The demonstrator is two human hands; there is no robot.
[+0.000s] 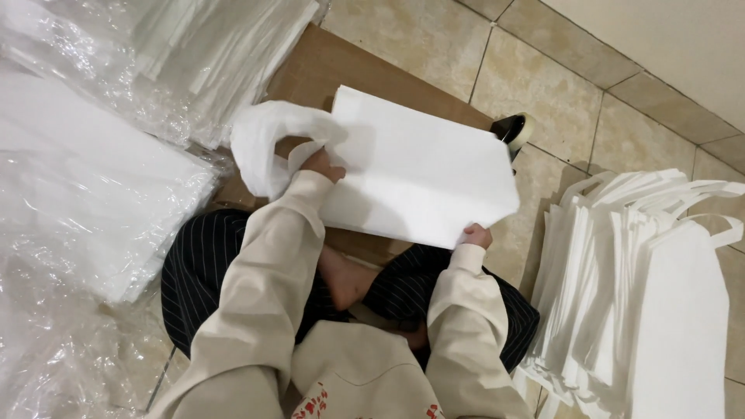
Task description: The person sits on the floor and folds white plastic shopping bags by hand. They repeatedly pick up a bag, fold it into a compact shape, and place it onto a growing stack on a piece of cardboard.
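Head view: I look down on a seated person with crossed legs on a tiled floor [543, 85], and I place everything from the brown cardboard sheet [341, 66] lying under the work.
White bag: a flat white fabric bag [419, 174] lies over the middle of the cardboard, tilted, with its near edge toward the knees.
Left hand: my left hand [322, 164] is closed on the bag's left end, where its handle loop [268, 143] bunches up over the cardboard's left side.
Right hand: my right hand [477, 235] pinches the bag's near right corner, at the cardboard's near right edge.
Hands together or apart: well apart, one at each end of the bag.
Finished stack: a pile of white bags with handles [644, 287] lies on the floor right of the cardboard.
Wrapped stock: white sheets in clear plastic wrap [85, 186] sit left of the cardboard, with more [209, 54] at its far left.
Small item: a dark roll [512, 128] rests at the cardboard's far right corner; I cannot tell what it is.
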